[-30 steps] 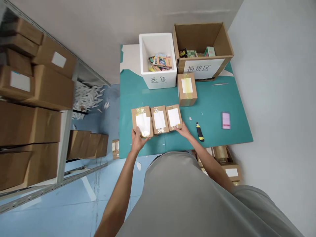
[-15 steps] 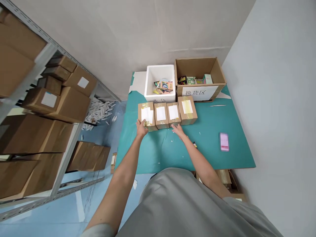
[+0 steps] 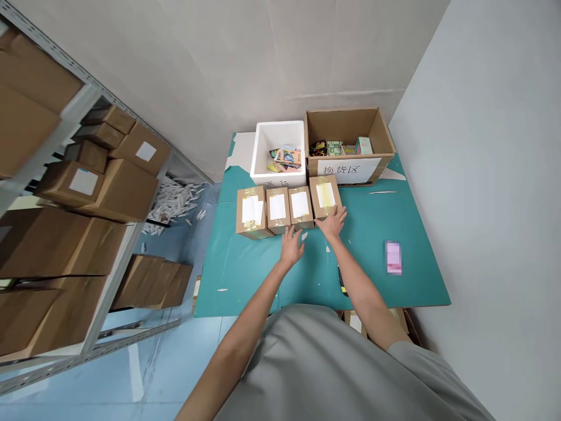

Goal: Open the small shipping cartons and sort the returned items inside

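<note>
Several small taped cardboard boxes with white labels stand side by side on the green tabletop [image 3: 245,275]. My right hand [image 3: 332,223] lies with spread fingers against the near right corner of the rightmost box [image 3: 325,194]; it seems to touch it without wrapping round it. My left hand [image 3: 291,247] is just in front of the two narrow middle boxes, the left one [image 3: 277,207] and the right one [image 3: 300,204], its fingers apart and nothing in them. The leftmost box [image 3: 251,211] is the widest in the row, with no hand on it.
Behind the row stand a white foam box [image 3: 258,149] holding colourful packets and a labelled open carton [image 3: 377,166] with small packs. A blurred pink object [image 3: 393,258] lies at right. A black-and-yellow tool [image 3: 343,283] is partly under my right forearm. A shelf of cartons [image 3: 131,190] stands left.
My left hand has left the leftmost box and moved right, to before the middle boxes. My right hand has shifted right onto the rightmost box. The black-and-yellow tool shows more now.
</note>
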Demonstrator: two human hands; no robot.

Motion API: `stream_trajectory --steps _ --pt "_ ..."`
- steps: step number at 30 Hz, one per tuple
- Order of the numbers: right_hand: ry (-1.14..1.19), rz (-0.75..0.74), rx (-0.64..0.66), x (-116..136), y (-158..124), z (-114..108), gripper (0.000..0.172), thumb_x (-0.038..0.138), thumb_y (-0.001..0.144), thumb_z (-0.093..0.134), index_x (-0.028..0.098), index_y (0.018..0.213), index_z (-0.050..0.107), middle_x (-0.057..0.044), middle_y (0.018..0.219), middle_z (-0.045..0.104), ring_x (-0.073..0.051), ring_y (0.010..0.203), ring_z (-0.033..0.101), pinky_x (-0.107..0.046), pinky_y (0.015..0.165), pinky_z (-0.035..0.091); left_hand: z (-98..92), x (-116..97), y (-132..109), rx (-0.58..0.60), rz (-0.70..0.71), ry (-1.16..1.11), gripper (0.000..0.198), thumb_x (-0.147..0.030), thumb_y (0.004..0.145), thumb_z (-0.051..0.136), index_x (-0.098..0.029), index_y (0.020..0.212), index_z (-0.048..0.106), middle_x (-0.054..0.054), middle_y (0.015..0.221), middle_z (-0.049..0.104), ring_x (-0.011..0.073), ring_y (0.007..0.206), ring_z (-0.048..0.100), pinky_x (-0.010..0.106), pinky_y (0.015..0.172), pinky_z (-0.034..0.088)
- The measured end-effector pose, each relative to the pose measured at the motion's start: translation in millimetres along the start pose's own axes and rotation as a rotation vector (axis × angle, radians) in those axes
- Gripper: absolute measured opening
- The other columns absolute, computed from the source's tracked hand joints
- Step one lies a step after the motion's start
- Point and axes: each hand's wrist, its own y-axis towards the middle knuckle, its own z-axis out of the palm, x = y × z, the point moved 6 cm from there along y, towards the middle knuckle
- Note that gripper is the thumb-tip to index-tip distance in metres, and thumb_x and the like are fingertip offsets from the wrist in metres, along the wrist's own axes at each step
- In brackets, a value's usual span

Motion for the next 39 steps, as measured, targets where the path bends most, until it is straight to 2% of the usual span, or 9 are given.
stream_trajectory --steps 3,8,12,17,22,25,31,35,39 --pt "0.004 0.032 -0.009 -21 -9 -5 0.112 0.038 0.096 0.079 0.01 0.185 0.019 -0.034 0.187 0.027 -0.045 0.17 0.036 -0.056 0.131 0.045 19.0 -9 -18 0.061 0.063 -0.008 0.056 -0.022 0.104 0.062 -0.016 0.16 0.065 0.021 0.181 0.048 0.0457 0.177 0.029 0.07 0.142 0.03" --pt "-0.018 0.039 0.041 -23 -18 -12 0.135 0.063 0.091 0.087 0.001 0.184 0.013 -0.036 0.191 -0.001 -0.047 0.18 0.008 -0.057 0.14 0.03 37.4 -21 -40 0.187 0.083 -0.002 0.056 -0.021 0.104 0.062 -0.015 0.159 0.065 0.022 0.179 0.05 0.0446 0.175 0.035 0.068 0.141 0.034" --pt "-0.018 0.044 0.047 4 -9 -15 0.142 0.077 0.09 0.082 0.003 0.185 0.008 -0.034 0.192 -0.005 -0.044 0.182 0.003 -0.057 0.142 0.026 42.8 -37 -66 0.233 0.144 -0.038 0.055 -0.021 0.106 0.062 -0.017 0.16 0.065 0.021 0.178 0.052 0.0433 0.173 0.039 0.067 0.142 0.032" --pt "-0.083 0.167 0.128 11 -1 -11 0.146 0.081 0.087 0.085 0.002 0.185 0.011 -0.037 0.191 -0.003 -0.048 0.181 0.007 -0.061 0.139 0.031 27.3 -24 -102 0.212 0.146 -0.074 0.055 -0.022 0.106 0.061 -0.018 0.16 0.065 0.018 0.176 0.055 0.0416 0.171 0.043 0.066 0.143 0.031" --pt "-0.15 0.127 0.087 6 1 -11 0.151 0.078 0.081 0.091 0.0 0.184 0.013 -0.043 0.188 -0.001 -0.052 0.179 0.008 -0.066 0.137 0.03 3.2 7 -119 0.139 0.054 -0.11 0.053 -0.022 0.106 0.058 -0.017 0.159 0.066 0.02 0.175 0.056 0.0407 0.169 0.046 0.065 0.142 0.031" --pt "-0.089 0.147 0.085 9 2 -13 0.154 0.083 0.076 0.09 -0.002 0.182 0.017 -0.046 0.187 0.001 -0.055 0.178 0.011 -0.069 0.134 0.033 -0.3 14 -128 0.139 0.045 -0.165 0.052 -0.021 0.105 0.061 -0.019 0.156 0.069 0.021 0.172 0.058 0.0405 0.168 0.048 0.065 0.143 0.031" --pt "-0.006 0.199 0.013 10 -16 -24 0.135 0.066 0.077 0.093 -0.002 0.176 0.031 -0.045 0.183 0.021 -0.052 0.17 0.03 -0.057 0.131 0.039 1.8 19 -147 0.181 0.104 -0.194 0.05 -0.021 0.102 0.066 -0.023 0.152 0.073 0.019 0.169 0.062 0.0396 0.166 0.051 0.064 0.142 0.034" --pt "-0.014 0.211 -0.049 -13 -54 -33 0.117 0.052 0.08 0.091 -0.002 0.17 0.039 -0.041 0.175 0.038 -0.046 0.167 0.038 -0.047 0.133 0.036 -7.5 31 -153 0.122 0.11 -0.254 0.046 -0.018 0.098 0.068 -0.023 0.143 0.077 0.017 0.159 0.07 0.0364 0.155 0.062 0.059 0.137 0.044" --pt "-0.043 0.228 -0.14 -44 -99 -56 0.105 0.054 0.084 0.088 0.003 0.166 0.045 -0.035 0.168 0.05 -0.042 0.163 0.044 -0.043 0.136 0.033 -13.8 44 -154 0.072 0.084 -0.346 0.043 -0.014 0.095 0.068 -0.018 0.136 0.078 0.019 0.148 0.077 0.0348 0.145 0.07 0.054 0.132 0.05"
